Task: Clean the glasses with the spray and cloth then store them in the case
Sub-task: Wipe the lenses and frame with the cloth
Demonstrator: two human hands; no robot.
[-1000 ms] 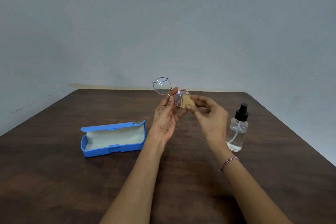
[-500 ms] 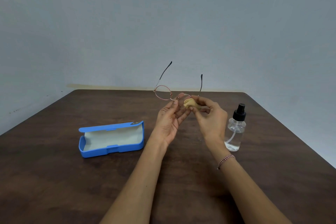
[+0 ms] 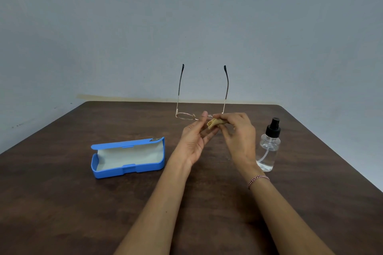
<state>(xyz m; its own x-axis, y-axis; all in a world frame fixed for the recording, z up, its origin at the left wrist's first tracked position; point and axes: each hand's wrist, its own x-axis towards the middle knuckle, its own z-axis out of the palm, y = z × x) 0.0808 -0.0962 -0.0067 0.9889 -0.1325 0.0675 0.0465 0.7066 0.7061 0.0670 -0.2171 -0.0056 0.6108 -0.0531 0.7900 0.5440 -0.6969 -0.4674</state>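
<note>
Thin gold-rimmed glasses [image 3: 185,116] are held above the table, lenses lying flat and both black-tipped temple arms pointing up. My left hand [image 3: 195,139] pinches the frame at the bridge. My right hand [image 3: 238,136] pinches a small folded tan cloth [image 3: 215,123] around the right lens, which is mostly hidden by cloth and fingers. A blue glasses case [image 3: 127,158] lies open on the table to the left, its pale lining showing. A clear spray bottle [image 3: 269,147] with a black pump top stands upright just right of my right hand.
A dark brown wooden table [image 3: 62,203] fills the lower view, with its far edge near a plain grey wall [image 3: 186,26]. The table's right edge runs diagonally close behind the bottle.
The glasses have tipped from lenses facing me to lying flat, with the temple arms unfolded and now pointing straight up. Both hands keep their grip, and the cloth stays on the right lens.
</note>
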